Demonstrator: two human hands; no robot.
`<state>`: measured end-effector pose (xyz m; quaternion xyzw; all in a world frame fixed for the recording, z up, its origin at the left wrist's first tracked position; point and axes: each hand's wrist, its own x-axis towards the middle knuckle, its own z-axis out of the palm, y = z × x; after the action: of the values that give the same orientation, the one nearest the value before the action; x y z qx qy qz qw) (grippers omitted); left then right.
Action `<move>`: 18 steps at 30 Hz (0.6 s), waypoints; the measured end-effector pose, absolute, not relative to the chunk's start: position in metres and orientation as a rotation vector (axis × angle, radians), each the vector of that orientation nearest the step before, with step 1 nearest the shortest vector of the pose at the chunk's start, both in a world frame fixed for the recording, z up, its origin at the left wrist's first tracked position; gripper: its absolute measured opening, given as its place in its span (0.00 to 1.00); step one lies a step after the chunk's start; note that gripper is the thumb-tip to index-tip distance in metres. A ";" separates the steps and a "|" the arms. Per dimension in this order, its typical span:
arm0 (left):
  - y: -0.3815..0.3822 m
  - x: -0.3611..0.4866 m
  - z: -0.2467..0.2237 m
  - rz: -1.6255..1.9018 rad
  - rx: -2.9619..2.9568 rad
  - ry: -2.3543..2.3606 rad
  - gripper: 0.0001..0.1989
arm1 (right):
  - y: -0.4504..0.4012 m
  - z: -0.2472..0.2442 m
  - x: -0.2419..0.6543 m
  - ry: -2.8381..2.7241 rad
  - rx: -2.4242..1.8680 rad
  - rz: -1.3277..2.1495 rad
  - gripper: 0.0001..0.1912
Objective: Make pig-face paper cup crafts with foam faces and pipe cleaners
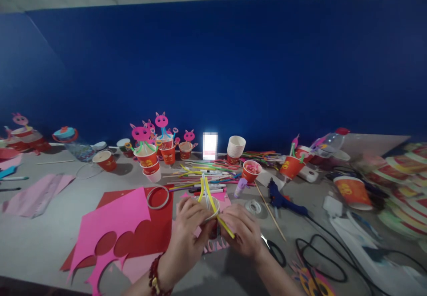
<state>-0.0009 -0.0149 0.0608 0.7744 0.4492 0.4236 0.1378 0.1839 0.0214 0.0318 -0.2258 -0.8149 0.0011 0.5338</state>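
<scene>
Between my hands is a paper cup (pixel 215 206), mostly hidden by my fingers. My left hand (pixel 187 227) is closed around its left side. Yellow and pale pipe cleaners (pixel 206 191) rise out of the cup's mouth. A yellow pipe cleaner (pixel 227 227) bends over the rim toward the lower right, and the fingers of my right hand (pixel 243 229) are closed on it beside the cup. Pink paper scraps (pixel 216 245) lie beneath my hands. Scissors (pixel 275 251) rest just right of my right wrist.
Bunny-faced cups (pixel 145 151) stand at the back left. Loose pipe cleaners (pixel 207 171) spread behind my hands, near stacked white cups (pixel 236 147). On the right are a blue glue gun (pixel 287 202), its looping black cord (pixel 320 242) and a wooden stick (pixel 271 214). Pink cut-out sheet (pixel 113 220) lies left.
</scene>
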 end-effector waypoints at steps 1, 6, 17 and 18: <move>-0.015 -0.001 0.061 1.222 2.248 1.299 0.09 | 0.021 0.031 0.184 -1.946 -0.531 -0.009 0.11; -0.015 0.000 0.066 1.213 2.283 1.319 0.10 | 0.021 0.026 0.185 -1.977 -0.529 -0.078 0.12; -0.013 0.004 0.065 1.266 2.306 1.295 0.09 | 0.022 0.033 0.183 -1.958 -0.577 0.047 0.10; -0.013 0.004 0.065 1.257 2.300 1.294 0.09 | 0.021 0.033 0.184 -1.941 -0.576 0.062 0.10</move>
<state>0.0041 -0.0125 0.0649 0.7821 0.4400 0.4276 0.1088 0.1835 0.0210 0.0329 -0.2411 -0.8130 0.0259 0.5294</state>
